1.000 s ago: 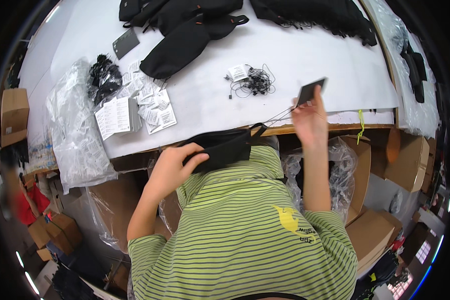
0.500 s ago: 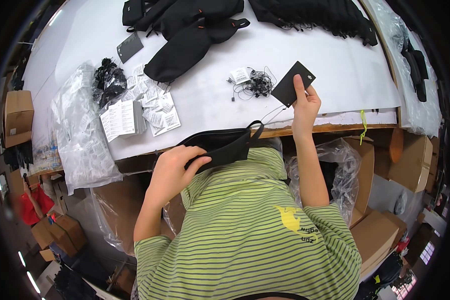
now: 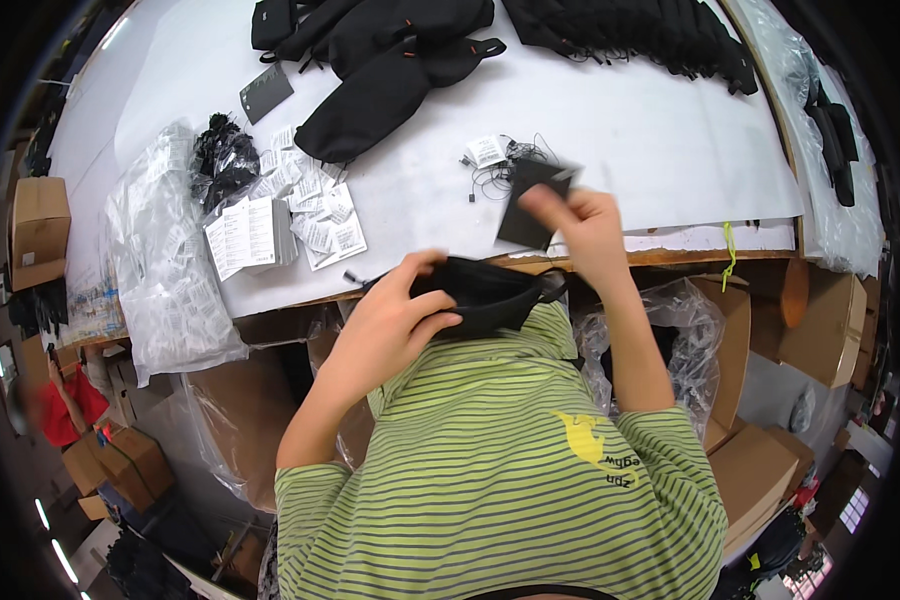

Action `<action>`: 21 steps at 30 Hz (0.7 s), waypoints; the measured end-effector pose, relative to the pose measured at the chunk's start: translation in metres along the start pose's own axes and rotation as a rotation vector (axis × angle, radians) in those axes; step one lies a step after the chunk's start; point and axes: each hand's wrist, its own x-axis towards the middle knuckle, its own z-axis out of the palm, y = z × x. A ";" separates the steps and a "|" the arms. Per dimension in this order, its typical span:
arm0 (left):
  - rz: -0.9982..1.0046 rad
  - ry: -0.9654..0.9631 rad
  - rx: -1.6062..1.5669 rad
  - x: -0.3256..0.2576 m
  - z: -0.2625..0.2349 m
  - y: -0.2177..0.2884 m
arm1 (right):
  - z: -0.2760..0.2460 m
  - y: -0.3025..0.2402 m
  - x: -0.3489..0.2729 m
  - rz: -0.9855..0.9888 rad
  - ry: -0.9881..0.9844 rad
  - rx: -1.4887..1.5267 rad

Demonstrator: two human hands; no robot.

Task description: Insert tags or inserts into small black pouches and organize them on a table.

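Fingers of the left hand [image 3: 395, 315] clamp the soft black pouch [image 3: 485, 295] at the white surface [image 3: 610, 120] edge; it looks light and floppy, best gripped by its rim. Right hand [image 3: 575, 225] pinches a thin, stiff dark card [image 3: 525, 205] just above it.

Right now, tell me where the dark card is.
In the head view, the dark card is pinched in the right hand, over the white table's near edge, beside the tangled strings.
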 end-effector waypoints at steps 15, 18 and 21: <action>-0.060 -0.176 -0.462 0.085 0.016 -0.044 | -0.015 0.004 -0.033 -0.123 -0.747 -0.710; 0.106 0.354 0.177 0.143 0.041 -0.082 | -0.014 0.003 -0.039 -0.168 -0.694 -0.710; 0.096 0.363 0.290 0.170 0.051 -0.096 | -0.018 0.003 -0.044 -0.222 -0.646 -0.720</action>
